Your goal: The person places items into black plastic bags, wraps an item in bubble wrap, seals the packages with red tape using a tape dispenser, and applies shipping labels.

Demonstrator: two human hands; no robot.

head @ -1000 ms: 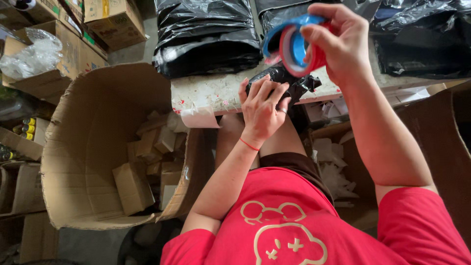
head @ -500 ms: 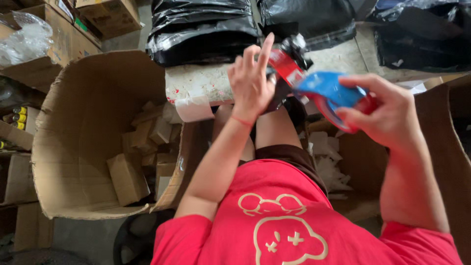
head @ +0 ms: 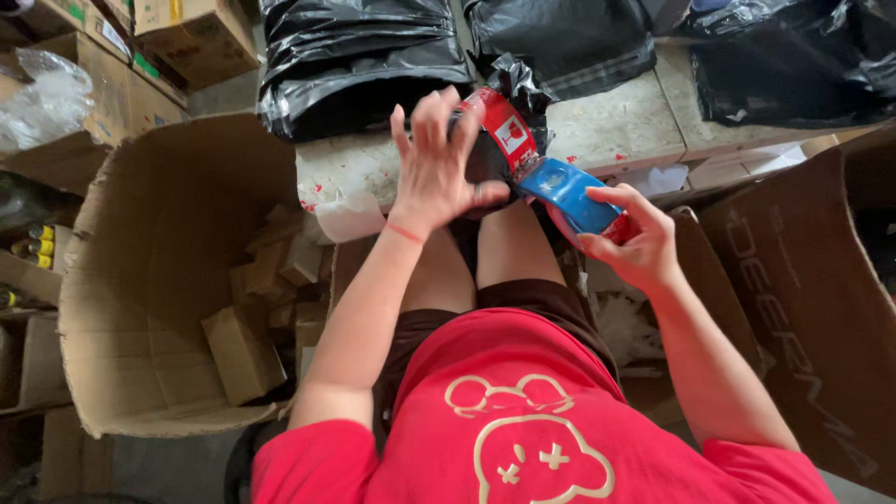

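Note:
My right hand (head: 637, 243) grips a blue tape dispenser (head: 571, 194) and holds it low over my knees. A strip of red tape (head: 502, 123) runs from it up and over a small package wrapped in black plastic (head: 483, 159). My left hand (head: 441, 161) presses on that package with the fingers spread, thumb against its right side. The package sits at the near edge of a speckled worktop (head: 616, 126). My legs and red shirt fill the lower middle of the view.
A large open cardboard box (head: 159, 280) with several small brown boxes inside stands at the left. Black plastic bags (head: 359, 56) lie across the far side of the worktop. Another cardboard box (head: 812, 280) is at the right. More cartons (head: 187, 33) are stacked at the top left.
My right hand has brought the dispenser down from above the package to the right, then toward my lap, drawing red tape over the package. My left hand stayed on the package, fingers now spread.

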